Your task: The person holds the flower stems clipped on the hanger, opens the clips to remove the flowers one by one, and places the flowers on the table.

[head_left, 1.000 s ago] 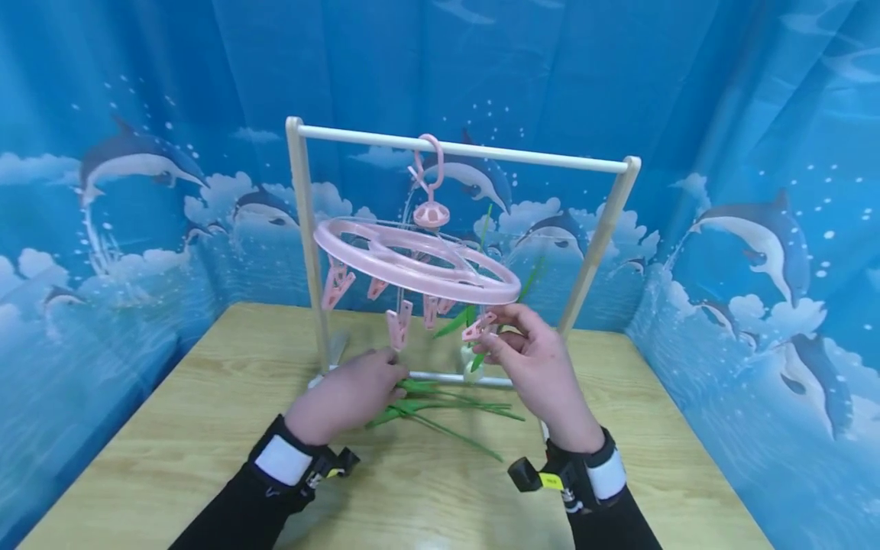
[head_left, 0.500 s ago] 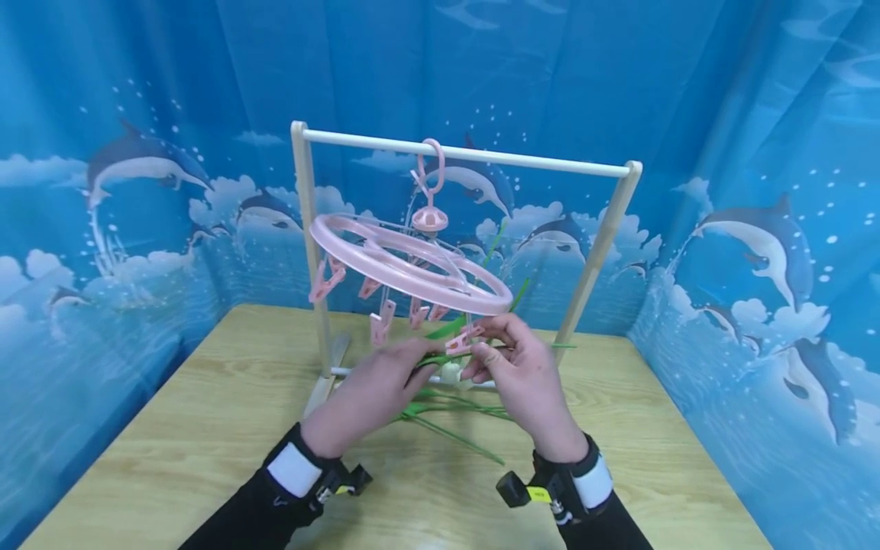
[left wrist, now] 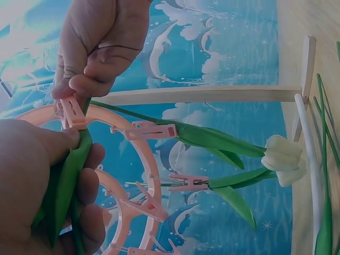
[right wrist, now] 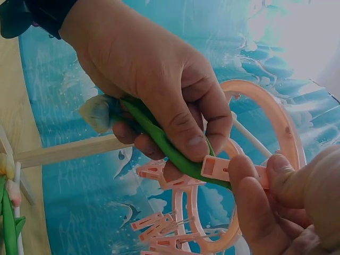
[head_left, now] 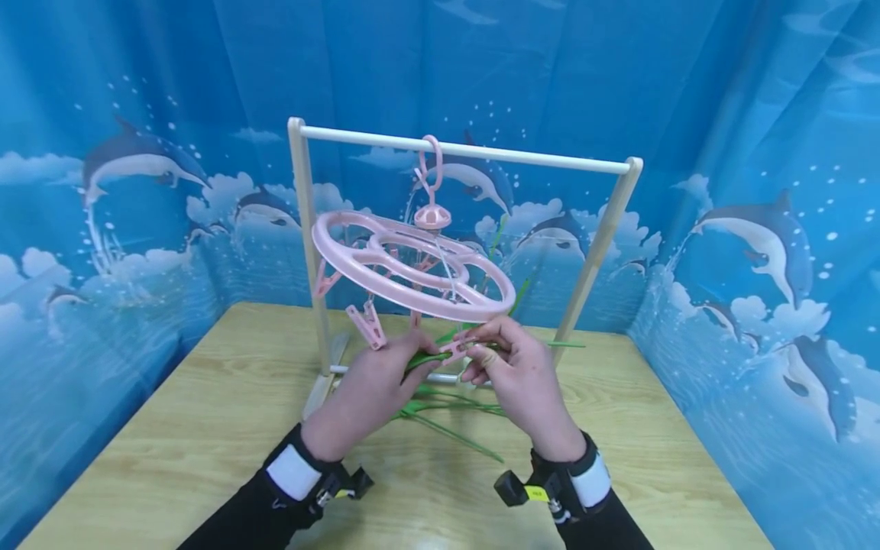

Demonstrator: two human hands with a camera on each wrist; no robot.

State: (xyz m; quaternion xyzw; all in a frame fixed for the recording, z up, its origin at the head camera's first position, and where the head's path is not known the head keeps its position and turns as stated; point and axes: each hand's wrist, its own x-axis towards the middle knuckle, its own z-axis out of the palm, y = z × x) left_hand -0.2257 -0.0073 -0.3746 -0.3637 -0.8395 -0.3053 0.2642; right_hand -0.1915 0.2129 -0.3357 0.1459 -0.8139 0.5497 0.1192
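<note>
My left hand (head_left: 374, 386) grips an artificial tulip by its green leaves (right wrist: 159, 135), with the pale flower head (right wrist: 95, 114) showing past the fingers in the right wrist view. Thumb and finger of my right hand (head_left: 522, 374) pinch a pink clothespin (right wrist: 215, 167) that hangs from the round pink drying hanger (head_left: 432, 217). Against the tulip's green stem lies the clothespin's front end; whether it has closed on the stem I cannot tell. Two white tulips (left wrist: 281, 154) hang flower-down from other clothespins (left wrist: 154, 131) in the left wrist view.
The hanger hooks over the top bar (head_left: 536, 158) of a wooden rack (head_left: 605, 221). Several free clothespins (head_left: 367, 325) dangle at its left. More green stems (head_left: 457, 435) lie on the wooden table (head_left: 426, 496), below the hands. A blue dolphin curtain (head_left: 687, 114) surrounds the table.
My left hand has risen from the stems on the table, bringing a tulip to the clothespin. My right hand, still pinching that clothespin, has shifted slightly left. The hanger has tilted and turned.
</note>
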